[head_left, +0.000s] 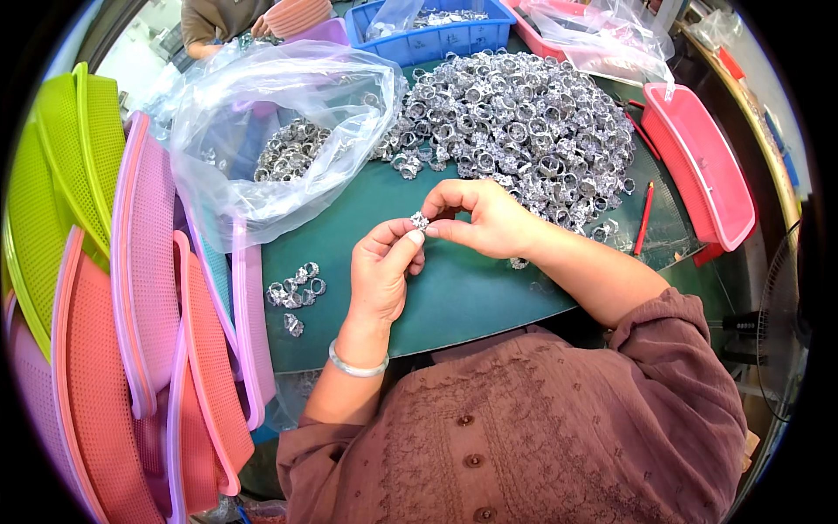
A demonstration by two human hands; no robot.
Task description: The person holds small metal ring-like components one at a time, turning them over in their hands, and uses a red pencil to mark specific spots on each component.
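A small silver ring with a cluster of stones (420, 221) is pinched between both of my hands over the green table (454, 306). My left hand (381, 266) grips it between thumb and fingers from the near left side. From the right, my right hand (484, 218) holds it with thumb and index finger. Beyond my hands rises a large heap of similar silver rings (532, 122). To the left of my left wrist lies a small group of rings (297, 288). A clear plastic bag (349, 166) with more rings (292, 150) in it lies open at the back left.
Stacked plastic baskets (148, 288) crowd the left side. A blue bin (432, 39) stands at the back. A pink basket (703, 166) and a red pen-like tool (644, 218) are on the right. Another person's hand (262, 24) shows at the far left.
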